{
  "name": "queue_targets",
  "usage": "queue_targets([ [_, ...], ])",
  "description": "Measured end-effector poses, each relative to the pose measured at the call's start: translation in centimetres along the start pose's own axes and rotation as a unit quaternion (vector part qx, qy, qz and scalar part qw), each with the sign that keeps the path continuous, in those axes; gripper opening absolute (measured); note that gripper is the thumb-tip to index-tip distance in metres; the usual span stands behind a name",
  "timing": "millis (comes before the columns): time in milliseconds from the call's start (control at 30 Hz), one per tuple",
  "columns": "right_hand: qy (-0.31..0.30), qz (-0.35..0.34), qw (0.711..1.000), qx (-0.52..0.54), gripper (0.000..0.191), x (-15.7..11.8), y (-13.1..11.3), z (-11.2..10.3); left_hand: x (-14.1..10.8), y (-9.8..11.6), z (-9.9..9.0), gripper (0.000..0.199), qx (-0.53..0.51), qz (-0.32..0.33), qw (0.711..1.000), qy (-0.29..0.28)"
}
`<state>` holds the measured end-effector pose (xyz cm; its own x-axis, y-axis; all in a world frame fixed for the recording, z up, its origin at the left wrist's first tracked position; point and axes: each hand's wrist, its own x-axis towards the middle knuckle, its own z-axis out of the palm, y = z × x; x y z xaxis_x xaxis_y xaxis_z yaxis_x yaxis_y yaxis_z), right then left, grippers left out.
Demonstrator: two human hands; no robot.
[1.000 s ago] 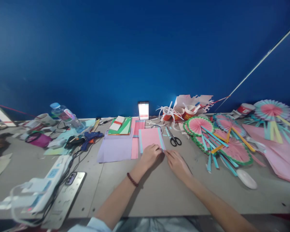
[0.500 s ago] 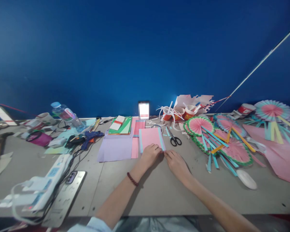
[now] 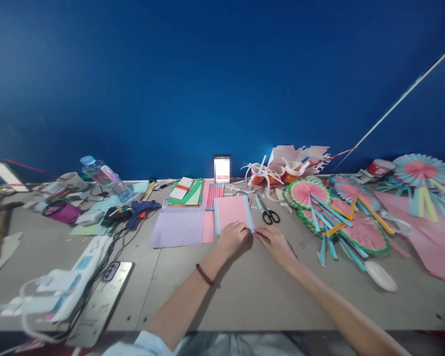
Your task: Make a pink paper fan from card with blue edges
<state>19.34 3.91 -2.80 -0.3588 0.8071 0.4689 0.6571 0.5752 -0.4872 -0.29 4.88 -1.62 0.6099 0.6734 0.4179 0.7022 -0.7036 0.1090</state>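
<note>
A pink sheet of paper [image 3: 232, 211] with light-blue strips down its left and right edges lies flat on the grey table in front of me. My left hand [image 3: 234, 238] rests on its lower edge, fingers curled together at the bottom right corner. Just right of that corner, my right hand [image 3: 274, 242] has its thumb and fingers pinched together close to the table. Whatever sits between those fingertips is too small to make out. Black-handled scissors [image 3: 270, 215] lie beyond my right hand.
Purple paper [image 3: 178, 227] and a green stack [image 3: 194, 194] lie left. Folded paper fans [image 3: 306, 194] and a white computer mouse [image 3: 381, 276] are right. A glue gun [image 3: 138, 211], power strip [image 3: 83, 277] and phone [image 3: 100, 304] occupy the left. Cups [image 3: 293, 173] stand behind.
My right hand has shifted slightly right, its fingertips now a little farther from my left hand. The left hand stays on the paper's corner.
</note>
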Motion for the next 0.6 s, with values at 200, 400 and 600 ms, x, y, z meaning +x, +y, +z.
queue_targets([
  [200, 0.008, -0.011, 1.000, -0.011, 0.020, 0.7, 0.1, 0.3, -0.1, 0.0, 0.2, 0.016, 0.006, 0.002, 1.000, 0.008],
  [400, 0.021, -0.018, 1.000, -0.002, 0.019, 0.9, -0.3, 0.1, -0.2, 0.3, -0.3, 0.015, 0.009, -0.005, 1.000, 0.017],
  [600, 0.037, -0.029, 0.999, 0.010, 0.019, 0.8, -0.9, 0.1, -0.2, 0.6, -0.8, 0.015, 0.019, -0.014, 0.999, 0.033],
])
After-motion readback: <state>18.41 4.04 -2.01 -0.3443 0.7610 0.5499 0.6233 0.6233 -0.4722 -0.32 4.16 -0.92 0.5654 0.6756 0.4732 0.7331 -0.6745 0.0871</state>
